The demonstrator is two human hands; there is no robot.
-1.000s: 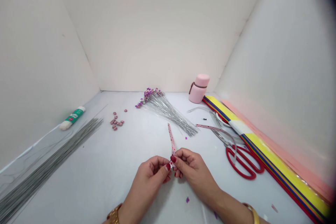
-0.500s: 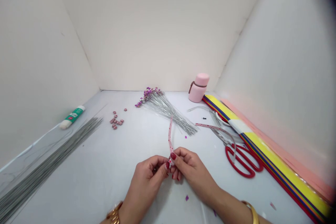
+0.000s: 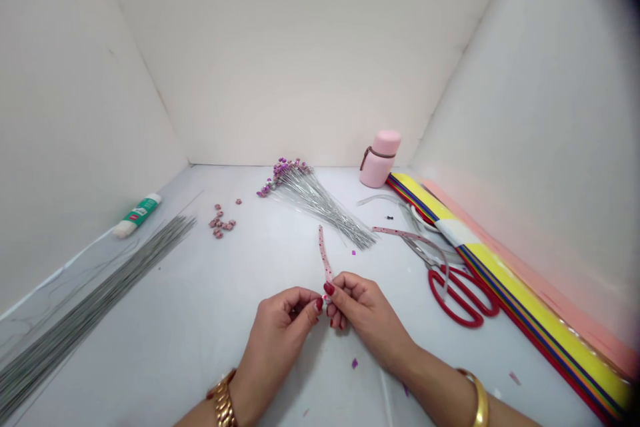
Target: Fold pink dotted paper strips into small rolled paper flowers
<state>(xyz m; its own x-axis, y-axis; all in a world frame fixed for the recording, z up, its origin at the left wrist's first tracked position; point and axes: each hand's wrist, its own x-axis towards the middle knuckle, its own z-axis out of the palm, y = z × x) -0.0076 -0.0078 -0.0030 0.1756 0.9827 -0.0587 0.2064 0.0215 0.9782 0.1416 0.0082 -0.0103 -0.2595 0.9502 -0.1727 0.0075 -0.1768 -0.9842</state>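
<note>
My hands meet low in the middle of the view, above a white surface. A narrow pink ribbon with red dots [image 3: 325,257] stands up from between them, its free end pointing away from me. My right hand [image 3: 363,317] pinches its lower end between thumb and fingers. My left hand [image 3: 283,330] presses in from the other side, its fingertips at the same spot. The fingers hide the ribbon's lower end, and I cannot tell how it is fastened there.
Beyond my hands lie a bundle of silver wires with purple beaded tips [image 3: 315,200] and loose pink beads [image 3: 220,221]. Grey wires [image 3: 90,307] and a glue stick [image 3: 137,215] are at left. At right are a pink bottle [image 3: 379,160], red-handled scissors [image 3: 457,297] and striped paper strips [image 3: 530,307].
The whole scene sits slightly higher in the view. The ribbon has straightened a little and my fingers have shifted slightly on its lower end.
</note>
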